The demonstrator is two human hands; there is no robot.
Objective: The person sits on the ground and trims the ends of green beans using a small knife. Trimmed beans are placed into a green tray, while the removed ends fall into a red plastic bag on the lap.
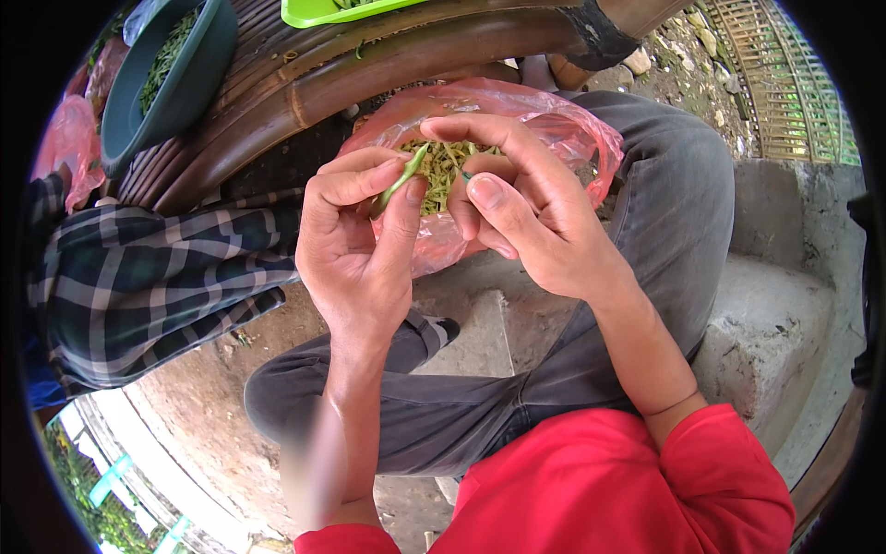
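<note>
My left hand [367, 228] pinches a slender light-green pod [405, 179], which looks like a chili pepper, between thumb and fingers. It is tilted, with its upper end pointing up and right. Just to the right, my right hand [533, 201] has its index finger raised and arched. A small dark-green piece [466, 176] shows at that thumb's tip, pinched against a curled finger; what it is I cannot tell. Below both hands lies a spread pink plastic bag [477, 97] holding many yellow-green slender bits [437, 183], partly hidden by my fingers.
A bamboo bench [332, 90] crosses the top, bearing a grey-blue basin [201, 76] of green pods and a bright green tray [304, 15]. A person in checked cloth [159, 277] sits at the left. A concrete step [761, 332] stands at my right, beyond my bent leg [678, 180].
</note>
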